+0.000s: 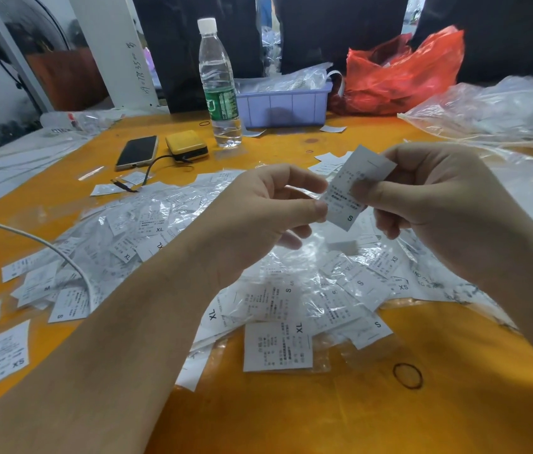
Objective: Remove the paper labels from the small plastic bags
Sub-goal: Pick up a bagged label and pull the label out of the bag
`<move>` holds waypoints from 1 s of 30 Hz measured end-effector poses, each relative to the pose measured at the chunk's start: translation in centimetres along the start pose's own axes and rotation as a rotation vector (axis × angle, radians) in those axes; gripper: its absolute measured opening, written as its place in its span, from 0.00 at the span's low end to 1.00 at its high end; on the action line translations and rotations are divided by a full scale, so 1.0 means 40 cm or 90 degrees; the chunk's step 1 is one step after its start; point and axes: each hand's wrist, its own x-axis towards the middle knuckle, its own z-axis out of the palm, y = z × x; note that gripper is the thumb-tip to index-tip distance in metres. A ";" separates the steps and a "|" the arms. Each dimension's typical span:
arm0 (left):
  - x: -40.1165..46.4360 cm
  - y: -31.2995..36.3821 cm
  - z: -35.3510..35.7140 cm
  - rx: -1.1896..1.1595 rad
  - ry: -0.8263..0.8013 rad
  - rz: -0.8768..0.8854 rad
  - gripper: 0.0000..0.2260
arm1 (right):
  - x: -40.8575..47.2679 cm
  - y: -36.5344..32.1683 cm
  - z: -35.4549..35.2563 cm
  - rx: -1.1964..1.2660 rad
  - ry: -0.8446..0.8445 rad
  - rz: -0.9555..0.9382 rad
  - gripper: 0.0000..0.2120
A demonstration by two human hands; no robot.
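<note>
I pinch one small bag (pixel 355 188) with an S label in the fingers of my left hand (pixel 258 217) and right hand (pixel 435 204), above the pile of bags (pixel 258 283) on the table (pixel 324 414). The purple bin (pixel 286 104) holds clear plastic. The red bag (pixel 402 73) looks full.

Orange bench (pixel 324 417). Far side: water bottle (pixel 218 83) upright, lavender tray (pixel 286 108) beside it, red plastic bag (pixel 402 73) right of tray. Phone (pixel 137 151) flat, near yellow box (pixel 186 146). Rubber band (pixel 407 375) at near edge.
</note>
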 end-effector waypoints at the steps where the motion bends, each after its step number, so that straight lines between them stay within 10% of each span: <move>1: 0.001 -0.001 0.001 -0.002 0.003 -0.001 0.07 | -0.001 0.002 0.003 0.004 -0.004 0.001 0.04; 22: -0.002 0.003 -0.003 0.007 0.013 0.000 0.06 | 0.001 0.000 0.004 0.045 -0.074 0.057 0.04; 30: -0.001 0.003 -0.002 -0.014 0.016 -0.005 0.06 | -0.001 -0.003 0.002 0.013 0.053 0.006 0.06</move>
